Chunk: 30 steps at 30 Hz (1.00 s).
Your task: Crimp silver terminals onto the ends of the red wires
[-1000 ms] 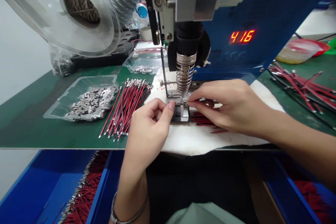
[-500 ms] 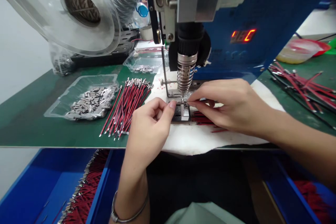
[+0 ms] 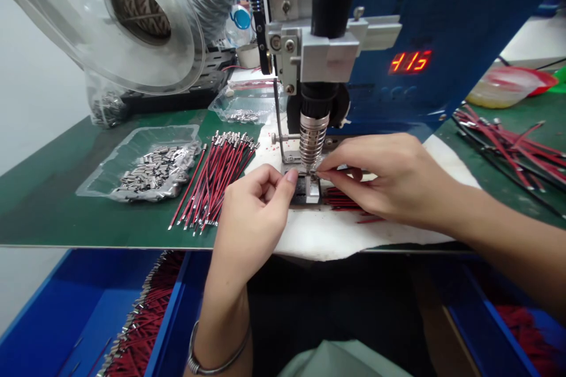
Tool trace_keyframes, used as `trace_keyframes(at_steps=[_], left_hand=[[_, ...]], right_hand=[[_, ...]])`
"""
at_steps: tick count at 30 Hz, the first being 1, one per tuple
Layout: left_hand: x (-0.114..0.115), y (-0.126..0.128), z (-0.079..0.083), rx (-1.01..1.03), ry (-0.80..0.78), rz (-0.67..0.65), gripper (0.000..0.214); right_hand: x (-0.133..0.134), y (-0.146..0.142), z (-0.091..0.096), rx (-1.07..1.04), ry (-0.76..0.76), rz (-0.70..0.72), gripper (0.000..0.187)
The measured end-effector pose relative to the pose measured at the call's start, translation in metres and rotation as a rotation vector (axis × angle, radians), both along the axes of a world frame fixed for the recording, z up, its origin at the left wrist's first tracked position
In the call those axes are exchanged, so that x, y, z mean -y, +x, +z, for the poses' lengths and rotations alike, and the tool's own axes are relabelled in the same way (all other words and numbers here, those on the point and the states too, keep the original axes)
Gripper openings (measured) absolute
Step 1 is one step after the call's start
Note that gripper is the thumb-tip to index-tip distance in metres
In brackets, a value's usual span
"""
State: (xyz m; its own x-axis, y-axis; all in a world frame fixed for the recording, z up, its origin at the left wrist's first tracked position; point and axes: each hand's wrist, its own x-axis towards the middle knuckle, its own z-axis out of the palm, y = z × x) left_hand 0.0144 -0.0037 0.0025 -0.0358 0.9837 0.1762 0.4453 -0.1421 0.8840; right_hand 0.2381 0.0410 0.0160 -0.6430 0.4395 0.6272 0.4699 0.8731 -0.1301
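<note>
1. Shows the spring-wrapped iron (image 3: 313, 136) lower than 0.5 s ago, reaching down to the metal fixture (image 3: 312, 189); suggests, by judgement, the heating step now under way.
2. Reads 415 on the red display (image 3: 410, 62), against 416 just 1.0 s ago.
3. Pinches, probably, a thin wire (image 3: 366, 175) in the right hand (image 3: 393, 177), beside the iron.
4. Curls the left hand (image 3: 254, 209) near the fixture's left side; no telling whether pinching anything.
5. Includes red-and-black wires (image 3: 216, 179) on the counter (image 3: 57, 212).

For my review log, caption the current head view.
Left hand and right hand at a metal fixture beneath a spring-wrapped tip, with red and black wires piled alongside.
</note>
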Motion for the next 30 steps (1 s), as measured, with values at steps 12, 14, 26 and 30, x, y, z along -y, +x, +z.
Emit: trace_keyframes(at_steps=[12, 14, 26, 30], left_hand=[[-0.0009, 0.0005, -0.001, -0.002, 0.004, 0.003, 0.037], [-0.0011, 0.0001, -0.0013, 0.0, 0.006, 0.002, 0.037], [-0.0007, -0.0001, -0.0018, 0.001, 0.0, 0.001, 0.037], [0.0001, -0.0001, 0.0001, -0.002, 0.0, 0.0, 0.037]], right_hand=[[0.0005, -0.0004, 0.0008, -0.002, -0.051, -0.016, 0.018], [0.0006, -0.0006, 0.0, -0.001, -0.067, -0.024, 0.017], [0.0017, -0.0003, 0.002, 0.004, -0.1, -0.035, 0.018], [0.0021, -0.0002, 0.0009, 0.002, -0.074, -0.03, 0.018]])
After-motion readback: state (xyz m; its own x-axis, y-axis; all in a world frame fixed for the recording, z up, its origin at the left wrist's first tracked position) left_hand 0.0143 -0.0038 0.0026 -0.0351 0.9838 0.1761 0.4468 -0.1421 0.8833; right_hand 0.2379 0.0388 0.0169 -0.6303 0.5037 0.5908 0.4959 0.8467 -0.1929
